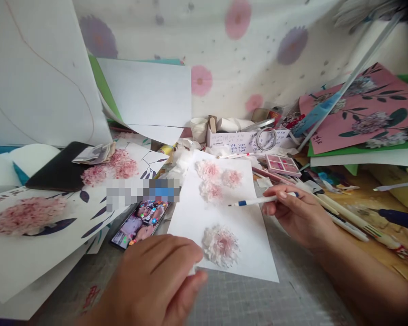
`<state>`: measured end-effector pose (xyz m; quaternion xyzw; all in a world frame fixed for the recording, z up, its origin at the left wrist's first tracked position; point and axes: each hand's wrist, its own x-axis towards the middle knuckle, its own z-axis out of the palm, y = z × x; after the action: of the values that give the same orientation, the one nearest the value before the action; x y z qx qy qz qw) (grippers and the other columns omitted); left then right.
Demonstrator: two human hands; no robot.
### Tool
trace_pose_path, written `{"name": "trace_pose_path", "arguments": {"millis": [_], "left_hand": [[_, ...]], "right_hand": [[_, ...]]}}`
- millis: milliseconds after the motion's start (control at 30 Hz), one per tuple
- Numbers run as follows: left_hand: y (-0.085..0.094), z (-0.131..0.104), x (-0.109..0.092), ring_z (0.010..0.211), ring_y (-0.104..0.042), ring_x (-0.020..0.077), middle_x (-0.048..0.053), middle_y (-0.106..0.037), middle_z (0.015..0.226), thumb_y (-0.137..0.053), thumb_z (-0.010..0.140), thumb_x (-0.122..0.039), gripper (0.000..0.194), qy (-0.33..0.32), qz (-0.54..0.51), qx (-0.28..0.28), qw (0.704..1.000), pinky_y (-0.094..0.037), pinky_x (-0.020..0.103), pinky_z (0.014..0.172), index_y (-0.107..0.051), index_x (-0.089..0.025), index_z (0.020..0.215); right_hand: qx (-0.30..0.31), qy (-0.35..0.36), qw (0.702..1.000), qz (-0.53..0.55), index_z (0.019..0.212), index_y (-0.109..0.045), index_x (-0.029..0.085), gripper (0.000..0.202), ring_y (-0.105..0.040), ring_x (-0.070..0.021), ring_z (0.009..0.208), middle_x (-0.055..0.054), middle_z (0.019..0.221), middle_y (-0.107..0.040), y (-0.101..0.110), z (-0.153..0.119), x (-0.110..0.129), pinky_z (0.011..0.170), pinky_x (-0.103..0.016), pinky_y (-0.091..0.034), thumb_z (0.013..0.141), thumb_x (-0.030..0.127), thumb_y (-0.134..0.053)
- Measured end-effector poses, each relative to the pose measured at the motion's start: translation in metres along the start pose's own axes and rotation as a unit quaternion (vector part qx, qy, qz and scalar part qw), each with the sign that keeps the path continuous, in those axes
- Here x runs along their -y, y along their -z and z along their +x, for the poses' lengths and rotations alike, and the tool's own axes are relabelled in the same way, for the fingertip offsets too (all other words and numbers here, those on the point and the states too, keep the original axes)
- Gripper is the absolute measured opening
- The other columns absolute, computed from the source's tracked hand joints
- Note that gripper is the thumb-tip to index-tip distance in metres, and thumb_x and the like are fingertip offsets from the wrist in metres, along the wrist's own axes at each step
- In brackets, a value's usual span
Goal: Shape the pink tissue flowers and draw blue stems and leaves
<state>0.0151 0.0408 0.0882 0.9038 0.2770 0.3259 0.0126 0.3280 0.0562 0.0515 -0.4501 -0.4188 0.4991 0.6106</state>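
Observation:
My right hand (292,210) pinches a slim white pen (255,201) with dark blue bands. Its thin tip points left, over the white paper sheet (193,226). Three pink-and-white ruffled paper flowers (211,192) sit close together on the upper part of that sheet. A larger flower (221,245) lies lower down, near the fingertips of my left hand (159,276). My left hand is closed in the foreground, thumb towards forefinger. A speck of white shows between them, too small to name.
A lit phone (141,222) lies left of the sheet on a grey cutting mat (238,294). Finished flower pictures (30,215) and a black folder (61,167) are farther left. Behind stand paper cups (199,129) and a pink palette (283,165). Pens (350,226) lie at right.

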Motion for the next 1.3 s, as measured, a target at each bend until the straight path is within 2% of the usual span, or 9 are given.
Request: {"name": "trace_pose_path", "arguments": {"millis": [100,133,200,400,533,633,867,1000,1300], "left_hand": [[-0.004,0.000,0.014,0.062,-0.063,0.0168,-0.002,-0.066,0.070,-0.043,0.104,-0.023,0.028,0.058,0.024,0.044,0.997,-0.044,0.032,0.057,-0.063,-0.022,0.085],[-0.006,0.000,0.019,0.064,-0.063,0.0178,-0.001,-0.066,0.071,-0.041,0.104,-0.025,0.030,0.096,0.031,0.046,0.994,-0.044,0.033,0.059,-0.063,-0.021,0.084],[-0.010,0.001,0.029,0.072,-0.065,0.0203,0.001,-0.067,0.075,-0.038,0.103,-0.028,0.033,0.155,0.040,0.113,0.981,-0.046,0.035,0.065,-0.064,-0.020,0.083],[-0.008,0.011,0.031,0.088,-0.065,0.0228,0.005,-0.068,0.089,-0.046,0.100,-0.024,0.032,0.193,0.050,0.227,0.953,-0.047,0.036,0.077,-0.068,-0.019,0.078],[-0.006,0.015,0.023,0.097,-0.065,0.0238,0.006,-0.069,0.102,-0.050,0.102,-0.023,0.028,0.207,0.043,0.281,0.936,-0.047,0.038,0.085,-0.075,-0.019,0.090],[-0.007,0.018,0.018,0.101,-0.065,0.0252,0.006,-0.068,0.105,-0.054,0.102,-0.022,0.025,0.209,0.043,0.319,0.924,-0.047,0.040,0.088,-0.075,-0.020,0.090],[-0.004,0.023,0.007,0.090,-0.067,0.0280,0.006,-0.069,0.091,-0.053,0.103,-0.027,0.026,0.197,0.046,0.413,0.888,-0.047,0.042,0.078,-0.070,-0.019,0.085],[-0.004,0.023,0.007,0.090,-0.068,0.0299,0.006,-0.071,0.092,-0.048,0.105,-0.029,0.028,0.193,0.048,0.436,0.877,-0.046,0.043,0.077,-0.067,-0.020,0.086],[-0.004,0.023,0.009,0.089,-0.069,0.0289,0.006,-0.072,0.093,-0.043,0.104,-0.032,0.032,0.202,0.045,0.455,0.866,-0.044,0.041,0.075,-0.067,-0.021,0.086]], "right_hand": [[0.040,-0.001,0.999,-0.016,0.080,-0.078,0.025,0.032,-0.056,-0.0140,0.054,0.003,0.056,-0.060,-0.009,-0.001,0.011,0.056,-0.028,-0.044,0.072,0.052,-0.093],[0.057,-0.003,0.998,-0.023,0.080,-0.077,0.024,0.033,-0.057,-0.0140,0.055,0.003,0.057,-0.061,-0.013,-0.001,0.014,0.057,-0.028,-0.043,0.071,0.051,-0.094],[0.088,-0.004,0.995,-0.038,0.078,-0.075,0.023,0.035,-0.057,-0.0140,0.055,0.002,0.057,-0.063,-0.021,0.001,0.016,0.058,-0.028,-0.043,0.070,0.051,-0.094],[0.120,0.007,0.988,-0.094,0.071,-0.069,0.021,0.039,-0.054,-0.0137,0.056,0.002,0.057,-0.064,-0.040,0.003,-0.001,0.060,-0.029,-0.042,0.075,0.054,-0.089],[0.134,-0.003,0.982,-0.137,0.074,-0.071,0.021,0.032,-0.059,-0.0150,0.059,0.001,0.061,-0.068,-0.040,-0.002,-0.008,0.062,-0.029,-0.043,0.078,0.047,-0.089],[0.142,0.005,0.976,-0.166,0.072,-0.070,0.022,0.035,-0.058,-0.0152,0.057,0.001,0.059,-0.067,-0.038,-0.004,-0.006,0.060,-0.030,-0.044,0.080,0.051,-0.086],[0.158,0.008,0.969,-0.189,0.073,-0.071,0.023,0.031,-0.061,-0.0158,0.058,0.000,0.060,-0.068,-0.033,-0.005,-0.006,0.060,-0.028,-0.046,0.081,0.049,-0.086],[0.153,0.010,0.973,-0.174,0.075,-0.072,0.023,0.033,-0.062,-0.0164,0.059,0.000,0.062,-0.070,-0.031,-0.004,-0.009,0.060,-0.029,-0.047,0.085,0.053,-0.081],[0.157,0.007,0.970,-0.188,0.073,-0.072,0.024,0.034,-0.063,-0.0170,0.059,-0.001,0.061,-0.070,-0.033,-0.006,-0.006,0.060,-0.029,-0.049,0.081,0.054,-0.084]]}}
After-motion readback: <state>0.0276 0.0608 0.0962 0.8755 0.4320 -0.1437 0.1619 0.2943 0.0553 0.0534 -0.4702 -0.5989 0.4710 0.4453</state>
